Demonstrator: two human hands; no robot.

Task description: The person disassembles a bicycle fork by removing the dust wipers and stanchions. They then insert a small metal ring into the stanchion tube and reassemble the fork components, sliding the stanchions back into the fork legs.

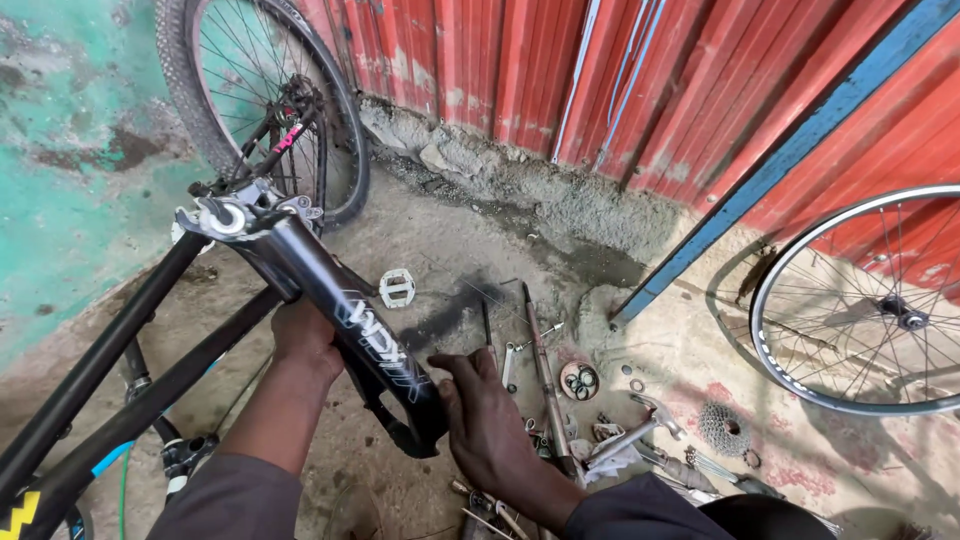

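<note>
Dusty concrete floor point(450, 240) runs up to a red corrugated wall point(520, 70). Nearest, the right hand point(490, 425) lies half open, fingers flat against the lower end of the black bike fork point(340, 310), not closed round it. The left hand point(305, 335) sits behind the fork, seemingly wrapped on it (its fingers are hidden). With so loose a hold, the fork could slip onto the scattered tools point(600, 440). Farther off stand a tyred wheel point(265, 100) and a bare rim point(865, 300).

A knobby-tyred wheel point(262, 100) leaned on the red corrugated wall point(560, 70); a bare rim point(860, 300), a sprocket cassette point(723, 428) and a silver pedal point(397, 288) lay scattered on the dirt floor point(450, 230).
</note>
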